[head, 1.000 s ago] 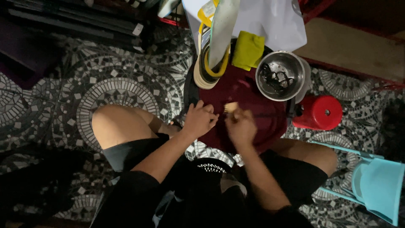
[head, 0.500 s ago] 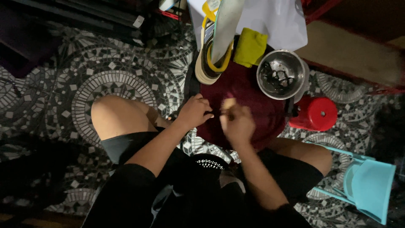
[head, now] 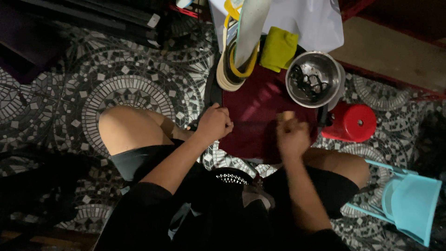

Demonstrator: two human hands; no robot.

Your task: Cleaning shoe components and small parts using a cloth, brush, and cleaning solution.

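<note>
A dark red cloth [head: 260, 111] lies spread on a low surface in front of my knees. My left hand [head: 214, 123] is closed on the cloth's left edge. My right hand [head: 291, 135] is blurred and closed over the cloth's right part, with a small pale object [head: 288, 115] sticking out above its fingers. What that pale object is I cannot tell.
A steel bowl [head: 313, 79] with dark bits stands behind the cloth. A yellow-green cloth [head: 278, 49], tape rolls [head: 230, 74] and a white bag [head: 302, 23] lie further back. A red stool [head: 350, 122] and a light blue plastic chair [head: 409, 204] are on the right, on patterned tiles [head: 116, 88].
My hands were close together at the cloth's middle. They have moved apart: the left to the cloth's left edge, the right to the right.
</note>
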